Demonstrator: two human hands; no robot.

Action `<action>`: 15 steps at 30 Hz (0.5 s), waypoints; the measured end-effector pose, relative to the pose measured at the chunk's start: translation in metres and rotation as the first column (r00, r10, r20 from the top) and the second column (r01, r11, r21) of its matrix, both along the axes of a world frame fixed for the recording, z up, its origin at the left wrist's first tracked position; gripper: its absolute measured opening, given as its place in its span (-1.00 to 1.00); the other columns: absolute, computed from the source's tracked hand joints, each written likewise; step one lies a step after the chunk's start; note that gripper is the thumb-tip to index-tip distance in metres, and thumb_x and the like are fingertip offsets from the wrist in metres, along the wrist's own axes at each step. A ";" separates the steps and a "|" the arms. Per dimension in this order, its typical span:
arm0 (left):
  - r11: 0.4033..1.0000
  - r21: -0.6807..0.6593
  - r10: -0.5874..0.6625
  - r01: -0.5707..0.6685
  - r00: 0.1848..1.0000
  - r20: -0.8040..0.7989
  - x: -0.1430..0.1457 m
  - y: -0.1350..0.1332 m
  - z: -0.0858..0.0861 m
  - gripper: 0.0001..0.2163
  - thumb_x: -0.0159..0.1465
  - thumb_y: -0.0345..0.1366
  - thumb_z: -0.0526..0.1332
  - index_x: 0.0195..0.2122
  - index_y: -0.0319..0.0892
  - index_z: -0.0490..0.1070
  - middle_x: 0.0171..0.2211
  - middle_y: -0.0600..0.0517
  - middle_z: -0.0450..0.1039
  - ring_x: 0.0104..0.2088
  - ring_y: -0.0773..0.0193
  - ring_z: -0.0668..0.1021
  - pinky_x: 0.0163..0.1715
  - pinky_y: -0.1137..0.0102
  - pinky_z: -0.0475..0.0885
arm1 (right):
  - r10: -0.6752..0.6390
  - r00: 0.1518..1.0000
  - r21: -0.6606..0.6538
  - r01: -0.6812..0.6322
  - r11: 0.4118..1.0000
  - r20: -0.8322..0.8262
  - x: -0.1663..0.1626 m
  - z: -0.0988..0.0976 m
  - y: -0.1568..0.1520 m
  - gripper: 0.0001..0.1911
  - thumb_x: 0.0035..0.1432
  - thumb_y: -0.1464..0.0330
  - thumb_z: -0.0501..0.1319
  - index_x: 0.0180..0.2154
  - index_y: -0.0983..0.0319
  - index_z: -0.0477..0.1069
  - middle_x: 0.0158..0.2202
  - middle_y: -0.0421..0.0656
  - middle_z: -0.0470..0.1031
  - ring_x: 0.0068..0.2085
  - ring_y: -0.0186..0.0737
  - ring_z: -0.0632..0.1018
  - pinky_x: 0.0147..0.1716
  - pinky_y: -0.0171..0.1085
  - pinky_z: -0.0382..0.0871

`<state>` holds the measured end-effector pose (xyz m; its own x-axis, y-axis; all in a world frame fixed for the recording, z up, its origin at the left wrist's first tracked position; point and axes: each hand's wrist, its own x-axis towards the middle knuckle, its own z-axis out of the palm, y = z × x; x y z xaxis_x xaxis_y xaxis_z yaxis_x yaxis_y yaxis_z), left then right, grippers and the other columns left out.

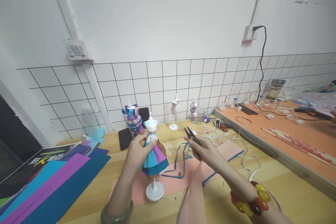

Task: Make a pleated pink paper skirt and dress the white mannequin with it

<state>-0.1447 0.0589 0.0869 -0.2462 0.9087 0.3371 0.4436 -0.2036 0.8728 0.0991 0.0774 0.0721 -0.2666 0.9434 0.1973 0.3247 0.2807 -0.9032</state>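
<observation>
**Small scissors are hovering beside a skirted dress form**

In the head view, the left hand (140, 151) is pinching the small dress form (151, 126) around its waist. The form is sitting between 6 and 7 o'clock from the middle of the view; whether its round base is resting on the pink sheet (170, 182) or hanging just over it, one cannot tell. Taking the form as the hub, the right hand (203, 148) is gripping the scissors (193, 137) toward 2 o'clock, blades slightly parted, tips pointing toward 11 and apart from the form.

A careless swing of those tips could be nicking the coloured skirt (154, 162) or the left fingers. Too firm a squeeze could be creasing the skirt's top, and a slackening one could be letting the thin stem tip.

Blue strips (176, 176) are lying looped at 4 o'clock, where a blade could be snagging them. A dressed form (132, 116) is standing close at 11 o'clock, crowding that side, beside a dark slab (125, 138). Two pale forms (174, 106) are standing at 1 and 2, coloured sheets (63, 185) are spreading at 8, and an orange board (258, 122) is bearing sticks (299, 144) at 3
</observation>
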 end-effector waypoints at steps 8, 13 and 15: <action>0.960 -0.089 -0.264 0.266 0.964 0.030 0.027 -0.014 0.009 -0.75 0.11 -0.21 0.25 -0.22 -0.19 0.52 -0.20 -0.05 0.56 -0.12 0.05 0.52 -0.10 0.27 0.36 | 0.206 0.915 -0.148 -0.270 0.951 -0.347 -0.040 0.021 -0.037 -0.62 0.17 0.03 0.08 -0.27 0.22 0.24 -0.61 -0.38 0.08 -0.66 -0.49 0.08 -0.72 -0.45 -0.13; 0.949 -0.113 -0.293 0.294 0.956 0.026 0.028 -0.016 0.010 -0.74 0.12 -0.25 0.23 -0.17 -0.20 0.52 -0.19 -0.05 0.56 -0.12 0.06 0.52 -0.07 0.27 0.34 | 0.238 0.939 -0.124 -0.274 0.954 -0.248 -0.040 0.011 -0.031 -0.61 0.23 0.07 0.03 -0.47 0.21 0.14 -0.66 -0.37 0.15 -0.68 -0.50 0.15 -0.74 -0.47 -0.02; 0.951 -0.116 -0.288 0.287 0.958 0.014 0.029 -0.016 0.010 -0.74 0.13 -0.27 0.22 -0.17 -0.21 0.52 -0.20 -0.05 0.55 -0.13 0.07 0.52 -0.09 0.27 0.34 | 0.238 0.943 -0.125 -0.272 0.954 -0.231 -0.040 0.008 -0.029 -0.62 0.25 0.09 0.02 -0.49 0.21 0.14 -0.69 -0.37 0.18 -0.71 -0.50 0.17 -0.75 -0.48 0.00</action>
